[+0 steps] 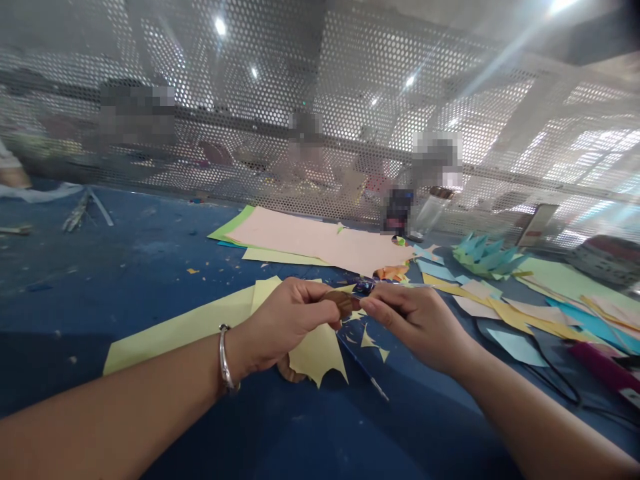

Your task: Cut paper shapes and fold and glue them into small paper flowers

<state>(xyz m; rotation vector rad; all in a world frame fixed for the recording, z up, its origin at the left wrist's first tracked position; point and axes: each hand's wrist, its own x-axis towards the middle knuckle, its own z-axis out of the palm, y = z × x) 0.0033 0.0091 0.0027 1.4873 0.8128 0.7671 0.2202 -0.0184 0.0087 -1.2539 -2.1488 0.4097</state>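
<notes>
My left hand [295,313], with a silver bracelet [226,360] at the wrist, is closed on a brown, striped, curved piece [342,302] held between thumb and fingers. Another brown curved bit [290,371] shows below that hand. Close to its right end, my right hand [413,320] is pinched shut; what its fingers hold is hard to make out. A shiny dark-blue object [365,287] appears just behind the right fingertips. Beneath the hands lie pale yellow paper [320,357] with a scalloped cut edge and a thin blue-handled tool [365,370].
Pink and green sheets [310,240] lie further back. To the right are a blue-green paper flower [487,257], coloured scraps [505,310], a magenta device [603,370] and a black cable [555,380]. A perforated metal screen [240,127] closes off the table's rear.
</notes>
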